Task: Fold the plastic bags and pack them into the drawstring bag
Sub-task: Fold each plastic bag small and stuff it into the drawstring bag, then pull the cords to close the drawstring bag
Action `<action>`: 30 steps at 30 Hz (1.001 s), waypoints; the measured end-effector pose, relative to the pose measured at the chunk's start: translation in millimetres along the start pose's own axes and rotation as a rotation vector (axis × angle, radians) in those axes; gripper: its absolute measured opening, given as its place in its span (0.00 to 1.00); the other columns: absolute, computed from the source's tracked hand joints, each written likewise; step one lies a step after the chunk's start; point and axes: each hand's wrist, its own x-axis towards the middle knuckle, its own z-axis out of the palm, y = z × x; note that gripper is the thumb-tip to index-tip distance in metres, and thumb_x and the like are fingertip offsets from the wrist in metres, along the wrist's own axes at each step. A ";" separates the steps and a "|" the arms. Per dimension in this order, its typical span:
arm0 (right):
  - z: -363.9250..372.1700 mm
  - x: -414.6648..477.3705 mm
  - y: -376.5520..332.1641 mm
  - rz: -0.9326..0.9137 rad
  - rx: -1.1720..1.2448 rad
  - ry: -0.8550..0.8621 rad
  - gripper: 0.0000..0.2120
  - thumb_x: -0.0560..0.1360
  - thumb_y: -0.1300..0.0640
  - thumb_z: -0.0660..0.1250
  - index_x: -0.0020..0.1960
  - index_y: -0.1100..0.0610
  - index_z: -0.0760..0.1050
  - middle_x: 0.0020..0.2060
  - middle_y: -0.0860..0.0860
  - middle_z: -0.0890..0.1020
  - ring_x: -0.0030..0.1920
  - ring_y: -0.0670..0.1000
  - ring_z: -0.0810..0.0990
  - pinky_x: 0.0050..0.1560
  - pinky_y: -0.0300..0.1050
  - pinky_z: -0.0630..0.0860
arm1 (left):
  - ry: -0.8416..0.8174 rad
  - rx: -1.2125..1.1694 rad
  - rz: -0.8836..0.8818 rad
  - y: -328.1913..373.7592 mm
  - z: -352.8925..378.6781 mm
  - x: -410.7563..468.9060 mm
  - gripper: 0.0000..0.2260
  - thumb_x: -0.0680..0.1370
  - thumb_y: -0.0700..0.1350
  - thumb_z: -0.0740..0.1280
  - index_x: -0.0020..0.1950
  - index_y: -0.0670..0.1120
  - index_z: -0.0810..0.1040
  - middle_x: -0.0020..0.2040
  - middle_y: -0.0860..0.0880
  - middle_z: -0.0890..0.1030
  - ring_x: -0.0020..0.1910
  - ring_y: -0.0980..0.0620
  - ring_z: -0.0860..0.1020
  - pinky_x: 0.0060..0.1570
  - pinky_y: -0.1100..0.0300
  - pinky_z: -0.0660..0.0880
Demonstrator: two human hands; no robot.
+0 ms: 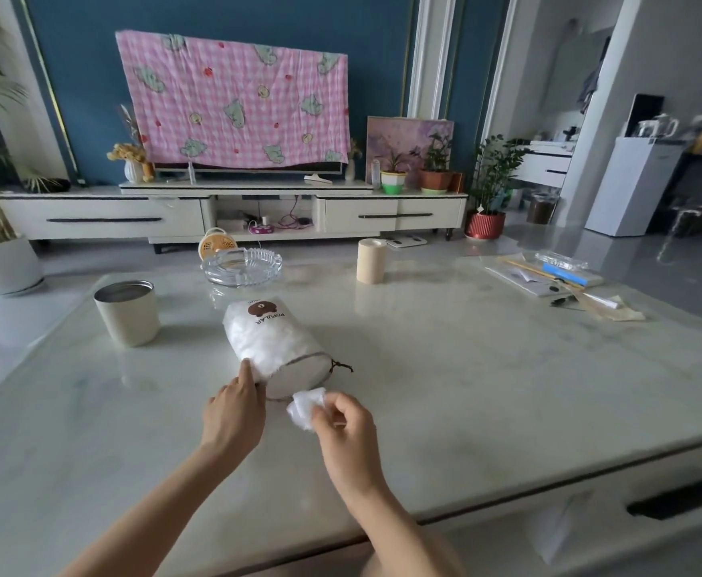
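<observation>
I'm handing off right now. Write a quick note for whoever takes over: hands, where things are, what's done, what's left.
Left hand: grips the mouth rim of the drawstring bag, which lies on its side on the table, mouth toward the person.
Right hand: pinches a wadded plastic bag right at the mouth, not yet inside.
Done: this plastic bag is folded up; the drawstring bag looks plump, but its contents are hidden.
Left: push it in, then probably pull the cord.

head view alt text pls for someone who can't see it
The right hand pinches a small plastic bag at the mouth of a drawstring bag lying on a table; the left hand holds its rim. A cup stands nearby.
</observation>
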 end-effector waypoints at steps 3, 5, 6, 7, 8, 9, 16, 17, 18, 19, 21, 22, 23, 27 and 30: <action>-5.4 -0.4 4.9 -0.034 -0.060 0.043 0.04 0.67 0.52 0.62 0.35 0.45 0.69 0.32 0.44 0.75 0.34 0.42 0.72 0.38 0.34 0.68 | 0.112 -0.064 0.008 3.0 -9.1 1.9 0.15 0.82 0.45 0.51 0.66 0.44 0.69 0.51 0.39 0.80 0.48 0.36 0.77 0.39 0.53 0.67; -8.5 -2.3 3.4 -0.030 -0.020 0.093 0.06 0.69 0.56 0.67 0.38 0.47 0.69 0.34 0.45 0.77 0.35 0.40 0.75 0.38 0.32 0.70 | 0.158 -0.112 0.010 8.7 -24.4 3.7 0.15 0.82 0.45 0.51 0.63 0.45 0.73 0.50 0.39 0.80 0.48 0.36 0.77 0.38 0.54 0.67; -10.6 -3.1 1.9 -0.023 0.023 0.108 0.10 0.70 0.59 0.70 0.41 0.49 0.70 0.34 0.46 0.77 0.35 0.39 0.76 0.37 0.31 0.70 | 0.173 -0.112 0.027 12.1 -33.2 4.9 0.15 0.82 0.45 0.51 0.59 0.44 0.75 0.49 0.39 0.80 0.47 0.36 0.77 0.37 0.54 0.66; -12.9 -4.1 -0.3 -0.010 0.063 0.108 0.12 0.70 0.60 0.72 0.43 0.50 0.70 0.35 0.47 0.78 0.34 0.39 0.76 0.37 0.31 0.70 | 0.187 -0.109 0.048 15.6 -43.4 5.2 0.14 0.82 0.44 0.51 0.53 0.42 0.76 0.48 0.38 0.80 0.46 0.36 0.76 0.36 0.54 0.65; -16.1 -4.4 -3.9 -0.002 0.092 0.099 0.14 0.69 0.60 0.74 0.46 0.51 0.70 0.35 0.48 0.78 0.34 0.40 0.76 0.37 0.32 0.71 | 0.207 -0.105 0.068 19.5 -55.1 5.6 0.13 0.82 0.44 0.52 0.48 0.41 0.75 0.46 0.37 0.80 0.45 0.35 0.76 0.35 0.54 0.64; -20.7 -4.1 -7.1 -0.002 0.110 0.092 0.15 0.68 0.59 0.75 0.47 0.51 0.70 0.35 0.48 0.78 0.33 0.40 0.76 0.37 0.32 0.71 | 0.227 -0.109 0.083 23.3 -65.5 6.6 0.13 0.82 0.43 0.52 0.44 0.41 0.73 0.44 0.36 0.79 0.43 0.35 0.76 0.34 0.54 0.63; -77.3 16.0 -68.3 -0.266 0.079 0.190 0.12 0.70 0.68 0.70 0.39 0.52 0.74 0.33 0.45 0.79 0.33 0.38 0.75 0.37 0.31 0.71 | 0.063 -0.466 0.027 44.9 -123.9 12.5 0.16 0.78 0.40 0.57 0.31 0.40 0.67 0.30 0.42 0.74 0.31 0.43 0.70 0.32 0.57 0.65; -85.2 20.0 -81.7 -0.302 0.080 0.212 0.13 0.70 0.69 0.70 0.39 0.52 0.74 0.33 0.45 0.78 0.32 0.38 0.75 0.36 0.30 0.71 | 0.022 -0.509 0.014 49.4 -131.6 10.4 0.16 0.78 0.38 0.57 0.29 0.41 0.66 0.27 0.45 0.72 0.29 0.45 0.67 0.30 0.60 0.63; -92.3 23.1 -94.7 -0.325 0.088 0.229 0.13 0.70 0.69 0.70 0.39 0.52 0.74 0.33 0.45 0.77 0.32 0.38 0.74 0.36 0.29 0.71 | -0.021 -0.542 -0.001 53.4 -136.9 7.9 0.16 0.77 0.37 0.58 0.28 0.42 0.66 0.23 0.49 0.70 0.26 0.49 0.65 0.25 0.62 0.61; -96.6 26.1 -106.9 -0.351 0.102 0.232 0.13 0.70 0.69 0.70 0.39 0.52 0.74 0.32 0.44 0.77 0.32 0.38 0.74 0.36 0.30 0.71 | -0.059 -0.563 -0.020 55.7 -141.6 5.5 0.17 0.76 0.36 0.59 0.26 0.43 0.65 0.19 0.52 0.67 0.23 0.52 0.63 0.22 0.64 0.60; -99.8 28.8 -128.0 -0.386 0.107 0.178 0.12 0.70 0.68 0.71 0.39 0.53 0.74 0.32 0.45 0.77 0.32 0.39 0.74 0.35 0.31 0.71 | -0.160 -0.594 -0.068 58.4 -144.9 2.6 0.18 0.76 0.36 0.59 0.25 0.44 0.64 0.17 0.53 0.64 0.19 0.54 0.59 0.18 0.67 0.55; -95.9 30.3 -139.2 -0.405 0.095 0.111 0.11 0.70 0.68 0.71 0.39 0.53 0.75 0.32 0.45 0.77 0.32 0.40 0.74 0.35 0.31 0.71 | -0.201 -0.607 -0.095 57.6 -147.6 3.3 0.18 0.76 0.37 0.59 0.25 0.44 0.64 0.18 0.52 0.64 0.18 0.55 0.57 0.18 0.68 0.53; -90.2 30.2 -147.7 -0.422 0.063 0.022 0.11 0.69 0.68 0.71 0.40 0.53 0.75 0.33 0.45 0.77 0.32 0.40 0.74 0.35 0.31 0.71 | -0.234 -0.622 -0.116 56.3 -149.5 3.2 0.19 0.76 0.37 0.59 0.25 0.44 0.63 0.19 0.50 0.63 0.17 0.54 0.56 0.19 0.68 0.51; -57.5 37.3 -163.3 -0.537 -0.402 -0.267 0.08 0.70 0.67 0.68 0.44 0.55 0.75 0.39 0.48 0.76 0.39 0.44 0.73 0.41 0.35 0.71 | -0.279 -0.649 -0.165 49.3 -155.2 1.5 0.19 0.78 0.39 0.57 0.25 0.44 0.63 0.18 0.50 0.62 0.16 0.55 0.54 0.21 0.68 0.50; -35.9 53.1 -173.7 -0.503 -0.846 -0.432 0.05 0.73 0.65 0.62 0.46 0.57 0.74 0.44 0.51 0.74 0.44 0.51 0.72 0.44 0.44 0.72 | -0.296 -0.647 -0.176 42.5 -158.2 -3.0 0.19 0.78 0.40 0.57 0.26 0.44 0.63 0.18 0.51 0.62 0.15 0.56 0.55 0.20 0.69 0.50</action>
